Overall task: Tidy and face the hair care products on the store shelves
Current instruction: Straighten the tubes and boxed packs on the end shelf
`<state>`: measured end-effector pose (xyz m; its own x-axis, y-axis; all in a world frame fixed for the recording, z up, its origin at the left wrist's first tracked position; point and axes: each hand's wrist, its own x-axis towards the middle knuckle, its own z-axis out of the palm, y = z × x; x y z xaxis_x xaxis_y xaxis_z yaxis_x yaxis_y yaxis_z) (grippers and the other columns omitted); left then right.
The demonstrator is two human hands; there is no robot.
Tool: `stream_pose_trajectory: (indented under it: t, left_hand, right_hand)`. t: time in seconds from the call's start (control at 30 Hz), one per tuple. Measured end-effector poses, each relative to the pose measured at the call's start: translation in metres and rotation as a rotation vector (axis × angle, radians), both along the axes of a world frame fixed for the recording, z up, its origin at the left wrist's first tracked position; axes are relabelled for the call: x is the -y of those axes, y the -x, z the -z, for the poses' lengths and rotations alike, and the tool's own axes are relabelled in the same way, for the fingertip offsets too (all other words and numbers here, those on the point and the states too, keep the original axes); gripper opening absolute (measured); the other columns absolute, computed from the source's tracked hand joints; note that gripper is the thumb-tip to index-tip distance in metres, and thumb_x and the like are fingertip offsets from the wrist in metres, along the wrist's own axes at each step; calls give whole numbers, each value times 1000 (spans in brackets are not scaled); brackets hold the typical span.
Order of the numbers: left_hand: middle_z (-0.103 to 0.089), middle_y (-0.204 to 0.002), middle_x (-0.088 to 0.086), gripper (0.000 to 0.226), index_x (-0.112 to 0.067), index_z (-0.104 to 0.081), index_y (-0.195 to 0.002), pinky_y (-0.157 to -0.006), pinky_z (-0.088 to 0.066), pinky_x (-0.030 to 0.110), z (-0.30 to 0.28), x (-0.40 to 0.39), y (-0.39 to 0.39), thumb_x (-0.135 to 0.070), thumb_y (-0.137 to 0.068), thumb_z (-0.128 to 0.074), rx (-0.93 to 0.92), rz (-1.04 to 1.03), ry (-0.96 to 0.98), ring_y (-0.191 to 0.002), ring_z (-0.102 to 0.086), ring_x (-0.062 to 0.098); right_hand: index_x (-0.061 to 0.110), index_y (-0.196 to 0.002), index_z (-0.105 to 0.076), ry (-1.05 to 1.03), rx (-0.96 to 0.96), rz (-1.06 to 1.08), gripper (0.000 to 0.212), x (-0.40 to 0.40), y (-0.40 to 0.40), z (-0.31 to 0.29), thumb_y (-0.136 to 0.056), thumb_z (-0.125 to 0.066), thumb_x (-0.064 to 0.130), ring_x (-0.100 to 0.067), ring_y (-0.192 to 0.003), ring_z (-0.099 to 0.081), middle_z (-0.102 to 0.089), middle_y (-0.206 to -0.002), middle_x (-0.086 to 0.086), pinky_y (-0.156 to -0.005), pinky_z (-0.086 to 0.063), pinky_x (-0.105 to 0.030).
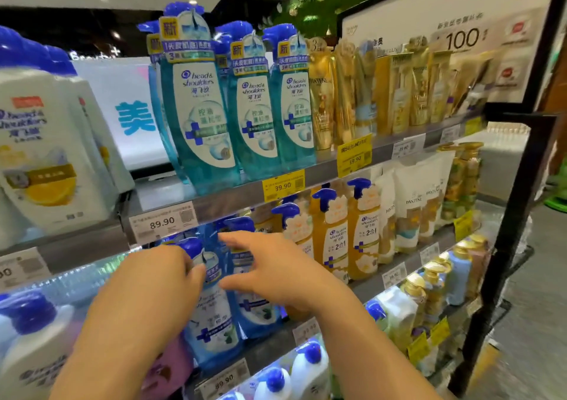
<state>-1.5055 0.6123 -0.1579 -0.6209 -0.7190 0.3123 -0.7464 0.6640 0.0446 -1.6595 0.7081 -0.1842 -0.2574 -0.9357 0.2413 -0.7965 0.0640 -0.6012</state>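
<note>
The crowded middle shelf (pixel 331 178) looks risky: nudging the front blue shampoo bottle (pixel 211 304) there could topple its close-packed neighbours. Her left hand (pixel 153 280) curls round that bottle's neck; her right hand (pixel 276 264) hovers beside it, fingers spread, holding nothing.

A shop aisle — tiered shelves (pixel 325 169) hold rows of shampoo bottles (pixel 199 105). Yellow and white price tags (pixel 283 186) line the edges. A promotional sign (pixel 445 40) stands above.
</note>
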Motion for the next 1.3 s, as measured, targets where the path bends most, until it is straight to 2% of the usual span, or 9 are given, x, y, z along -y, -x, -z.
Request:
stream_pose_trajectory:
  t: [0.13, 0.3, 0.57, 0.7, 0.83, 0.93, 1.03, 1.17, 1.3]
  left_hand:
    - [-72, -81, -17, 12, -39, -66, -85, -73, -48, 30, -23, -37, 36, -48, -88, -59, -242, 93, 6, -83, -67, 13]
    - [-61, -76, -30, 21, -40, -70, -100, -70, -49, 25, -34, -82, 126, -50, -83, -62, -468, 271, -33, -75, -59, -6]
    - [-62, -72, -27, 4, -41, -66, -85, -62, -50, 19, -38, -141, 268, -43, -83, -64, -780, 334, 17, -68, -61, -10]
    - [-64, -71, -27, 5, -40, -67, -81, -62, -48, 16, -26, -152, 310, -43, -84, -65, -784, 287, -34, -66, -60, -11]
    - [-64, -77, -24, 6, -38, -69, -90, -66, -55, 29, -5, -159, 335, -42, -89, -65, -692, 210, -119, -71, -60, -5]
    - [-62, -82, -24, 16, -37, -70, -102, -61, -48, 18, 9, -159, 345, -44, -91, -60, -567, 177, -140, -74, -58, -5]
    - [-58, -81, -22, 22, -34, -69, -111, -62, -44, 16, 21, -157, 351, -41, -93, -60, -521, 168, -159, -73, -55, -5]
    - [-65, -121, -15, 33, -32, -63, -125, -80, -55, 27, 34, -153, 363, -37, -93, -61, -460, 199, -138, -90, -62, 2]
    - [-39, -153, -17, 48, -34, -48, -142, -103, -47, 37, 39, -151, 379, -40, -95, -57, -354, 209, -116, -124, -54, 9]
  right_hand:
    - [39, -138, -54, 70, 145, -65, 55, -42, 47, -16, -87, -75, 40, -3, -74, -68, -68, -121, 15, -78, -57, -22]
    - [34, -124, -66, 175, 225, -83, 39, -84, 129, -27, -88, -77, 27, -2, -71, -71, -73, -98, 11, -72, -62, -30]
    - [32, -122, -67, 185, 265, -68, 37, -149, 262, -36, -87, -78, 27, -6, -61, -66, -75, -100, 5, -68, -61, -27]
    - [39, -115, -67, 143, 265, -33, 31, -167, 311, -31, -87, -77, 32, -3, -62, -67, -73, -98, 8, -68, -60, -29]
    - [34, -114, -69, 159, 344, 57, 30, -178, 351, -17, -87, -77, 28, -14, -64, -72, -74, -96, 7, -64, -56, -25]
    - [32, -107, -71, 212, 419, 143, 22, -183, 372, -4, -88, -76, 21, -16, -61, -71, -75, -93, 9, -59, -53, -20]
    - [30, -106, -72, 254, 397, 237, 19, -182, 385, 9, -89, -75, 21, -15, -61, -71, -75, -93, 12, -67, -60, -29]
    - [36, -110, -68, 229, 282, 296, 22, -179, 392, 18, -90, -73, 27, -5, -59, -68, -71, -70, 18, -60, -49, -20]
    - [36, -133, -59, 179, 28, 276, 41, -166, 396, 16, -93, -67, 32, -1, -68, -59, -55, -141, 19, -86, -54, -33]
